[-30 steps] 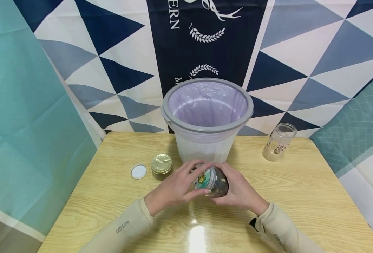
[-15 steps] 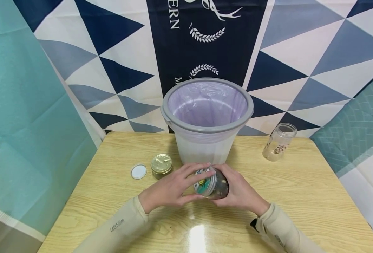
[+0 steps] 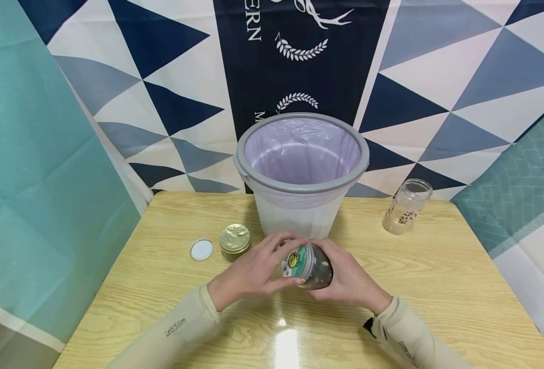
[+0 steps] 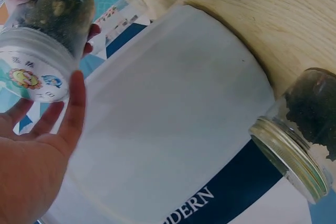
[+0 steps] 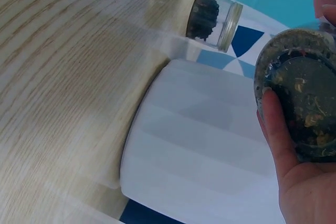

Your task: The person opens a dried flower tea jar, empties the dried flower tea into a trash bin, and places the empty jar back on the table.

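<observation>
A clear jar (image 3: pixel 321 270) with dark, mottled contents lies tilted between both hands, its lid end to the left. My right hand (image 3: pixel 351 278) grips its body. My left hand (image 3: pixel 251 272) holds the lid (image 3: pixel 295 261), thumb below and fingers above. In the left wrist view, that lid (image 4: pixel 37 74) shows a cartoon label and the left fingers reach along its rim. From the right wrist, the base of the jar (image 5: pixel 304 87) faces the camera, with the right hand (image 5: pixel 304 187) around its side; the left hand is mostly out of frame there.
Just behind the hands stands a white bin (image 3: pixel 295 215) with a purple liner. Left of it are a gold-lidded jar (image 3: pixel 235 240) with dark contents and a small round white disc (image 3: pixel 202 249). At the back right stands a lidless clear glass bottle (image 3: pixel 405 207).
My left hand drew back a little to the left and its fingers loosened, then it came forward onto the lid again. The jar rolled slightly; the right hand kept its place.
</observation>
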Action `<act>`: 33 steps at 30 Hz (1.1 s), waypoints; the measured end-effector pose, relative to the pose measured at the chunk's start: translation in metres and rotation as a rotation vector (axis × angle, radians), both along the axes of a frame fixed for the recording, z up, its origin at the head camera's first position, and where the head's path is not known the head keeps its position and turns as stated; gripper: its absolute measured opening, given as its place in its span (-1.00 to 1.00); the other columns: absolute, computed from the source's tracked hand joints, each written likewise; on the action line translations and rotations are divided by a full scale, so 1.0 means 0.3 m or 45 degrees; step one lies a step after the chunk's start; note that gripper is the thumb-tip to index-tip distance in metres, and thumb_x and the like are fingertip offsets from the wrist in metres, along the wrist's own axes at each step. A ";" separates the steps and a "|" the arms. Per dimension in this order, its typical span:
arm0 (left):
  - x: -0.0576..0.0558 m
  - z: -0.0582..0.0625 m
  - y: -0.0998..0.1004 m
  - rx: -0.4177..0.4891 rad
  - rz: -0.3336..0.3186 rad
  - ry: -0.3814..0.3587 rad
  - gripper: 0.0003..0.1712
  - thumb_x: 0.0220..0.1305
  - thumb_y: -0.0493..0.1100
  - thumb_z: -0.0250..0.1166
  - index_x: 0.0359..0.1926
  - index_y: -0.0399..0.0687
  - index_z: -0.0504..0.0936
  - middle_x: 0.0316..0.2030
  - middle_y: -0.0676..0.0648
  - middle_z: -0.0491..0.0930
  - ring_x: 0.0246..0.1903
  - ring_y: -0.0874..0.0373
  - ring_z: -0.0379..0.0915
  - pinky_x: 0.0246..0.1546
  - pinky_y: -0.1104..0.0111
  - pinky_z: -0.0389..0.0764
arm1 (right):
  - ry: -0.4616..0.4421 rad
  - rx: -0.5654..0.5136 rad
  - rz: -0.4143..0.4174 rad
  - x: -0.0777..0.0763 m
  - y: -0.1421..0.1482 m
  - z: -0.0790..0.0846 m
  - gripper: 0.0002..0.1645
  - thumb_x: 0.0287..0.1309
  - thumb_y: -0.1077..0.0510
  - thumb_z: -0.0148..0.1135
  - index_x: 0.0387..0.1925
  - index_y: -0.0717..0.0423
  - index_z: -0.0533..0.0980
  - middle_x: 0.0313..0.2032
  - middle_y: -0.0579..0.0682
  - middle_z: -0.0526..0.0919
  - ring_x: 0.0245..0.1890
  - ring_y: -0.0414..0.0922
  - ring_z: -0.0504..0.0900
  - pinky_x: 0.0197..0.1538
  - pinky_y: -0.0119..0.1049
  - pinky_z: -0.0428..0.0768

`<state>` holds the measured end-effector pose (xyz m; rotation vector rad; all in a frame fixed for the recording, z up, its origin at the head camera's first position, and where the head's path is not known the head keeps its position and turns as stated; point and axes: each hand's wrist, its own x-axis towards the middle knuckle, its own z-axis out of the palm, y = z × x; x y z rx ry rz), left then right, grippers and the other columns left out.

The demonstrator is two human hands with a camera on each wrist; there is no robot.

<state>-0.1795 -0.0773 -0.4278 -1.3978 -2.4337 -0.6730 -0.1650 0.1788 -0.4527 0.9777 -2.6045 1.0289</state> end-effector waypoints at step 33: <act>-0.004 -0.003 -0.003 -0.038 -0.179 0.131 -0.13 0.42 0.17 0.32 0.60 0.08 0.20 0.58 -0.07 0.20 0.50 0.05 0.23 0.43 0.23 0.43 | 0.021 -0.005 0.003 0.002 0.011 -0.006 0.14 -0.34 0.00 0.73 0.37 -0.10 0.37 0.10 -0.18 0.56 -0.01 -0.24 0.59 -0.03 -0.23 0.68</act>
